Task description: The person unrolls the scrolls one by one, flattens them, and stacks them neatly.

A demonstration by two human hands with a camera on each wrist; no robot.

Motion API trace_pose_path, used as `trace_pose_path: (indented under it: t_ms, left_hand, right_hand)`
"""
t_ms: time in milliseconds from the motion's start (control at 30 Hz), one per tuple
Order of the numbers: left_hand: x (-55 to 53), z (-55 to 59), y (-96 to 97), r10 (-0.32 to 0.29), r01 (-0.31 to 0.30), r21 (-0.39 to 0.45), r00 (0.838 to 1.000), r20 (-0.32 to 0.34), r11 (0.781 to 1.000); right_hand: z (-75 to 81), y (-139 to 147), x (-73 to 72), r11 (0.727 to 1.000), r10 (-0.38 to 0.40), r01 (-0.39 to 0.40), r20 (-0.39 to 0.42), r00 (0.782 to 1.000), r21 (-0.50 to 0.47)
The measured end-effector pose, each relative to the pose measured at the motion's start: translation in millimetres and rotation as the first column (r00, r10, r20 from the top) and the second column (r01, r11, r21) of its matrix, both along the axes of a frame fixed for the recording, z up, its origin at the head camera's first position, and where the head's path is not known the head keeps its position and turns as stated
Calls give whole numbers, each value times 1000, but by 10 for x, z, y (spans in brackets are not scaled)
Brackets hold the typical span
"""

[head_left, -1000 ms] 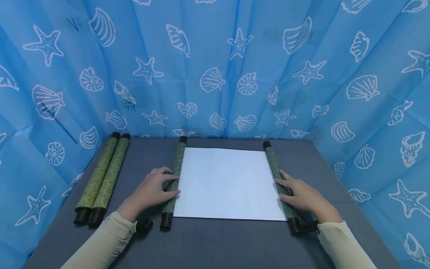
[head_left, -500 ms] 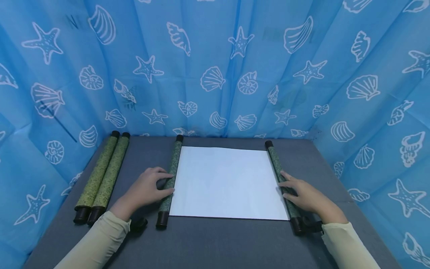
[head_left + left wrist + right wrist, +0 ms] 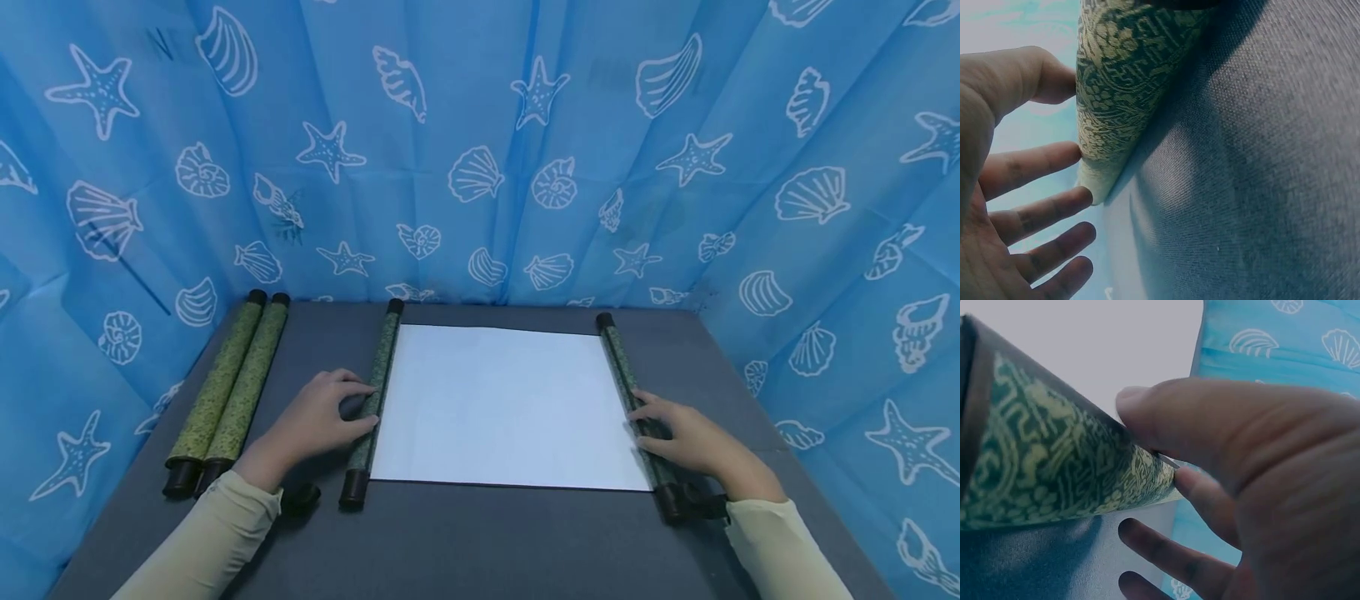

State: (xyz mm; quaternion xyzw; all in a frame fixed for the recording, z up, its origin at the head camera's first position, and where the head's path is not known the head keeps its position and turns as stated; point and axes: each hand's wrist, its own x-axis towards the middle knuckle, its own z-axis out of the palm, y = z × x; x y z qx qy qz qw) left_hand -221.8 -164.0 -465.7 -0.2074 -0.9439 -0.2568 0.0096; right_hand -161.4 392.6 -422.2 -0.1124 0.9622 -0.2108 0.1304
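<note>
A scroll with a white sheet [image 3: 510, 408] lies partly unrolled in the head view. Green patterned rolls with dark end knobs, a left roll [image 3: 384, 354] and a right roll [image 3: 615, 354], bound the sheet. My left hand [image 3: 311, 421] touches the left roll with thumb and fingertips. Its fingers are spread and nearly straight beside the brocade roll [image 3: 1116, 87] in the left wrist view. My right hand [image 3: 693, 437] rests thumb and fingertips on the right roll. Its thumb lies over the roll's [image 3: 1054, 450] edge in the right wrist view, other fingers extended.
Two rolled yellow-green scrolls, an outer one [image 3: 217, 383] and an inner one [image 3: 251, 375], lie side by side at the left of the grey table [image 3: 480, 542]. A blue curtain [image 3: 480, 150] with white shells and starfish surrounds the table at back and sides.
The left roll has moved left with my left hand, and the right roll slightly right with my right hand. More of the white sheet shows. The rolled scrolls stay in place.
</note>
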Motion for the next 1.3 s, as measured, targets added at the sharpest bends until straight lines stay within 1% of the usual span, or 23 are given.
trace_pose_path:
  t_ms: [167, 300, 433, 567, 633, 700, 833, 967, 1067, 1300]
  left_hand:
    - [-2, 10, -24, 9, -9, 5, 1000, 27, 1000]
    - [-2, 10, -44, -8, 7, 35, 999, 32, 999]
    - [1, 21, -50, -46, 45, 70, 999, 17, 997]
    - [1, 25, -40, -94, 94, 86, 996, 1, 992]
    - [3, 17, -36, -113, 112, 94, 994, 5, 989]
    - [9, 2, -35, -121, 119, 95, 993, 12, 988]
    - [24, -22, -24, -111, 111, 81, 994, 2, 991]
    - [33, -18, -16, -85, 86, 64, 996, -32, 994]
    - [33, -14, -33, -68, 71, 54, 996, -51, 996]
    - [31, -36, -114, -42, 45, 64, 998, -42, 997]
  right_hand:
    - [-13, 39, 7, 1000, -23, 22, 8, 1000, 15]
    - [-17, 70, 28, 999, -36, 35, 8, 999, 16]
    - [-29, 114, 47, 1000, -17, 17, -11, 1000, -11]
    - [-26, 135, 57, 999, 0, -1, -31, 1000, -46]
    - [-21, 125, 64, 998, 0, -2, -30, 1000, -61]
    - [-15, 124, 69, 998, 7, -9, -34, 999, -57]
    - [-19, 121, 79, 1000, 5, -6, -47, 999, -21]
    - [-30, 140, 89, 1000, -10, 11, -53, 999, 18]
    - [-35, 166, 97, 999, -23, 24, -51, 998, 28]
    - [-37, 210, 100, 999, -19, 22, -66, 998, 34]
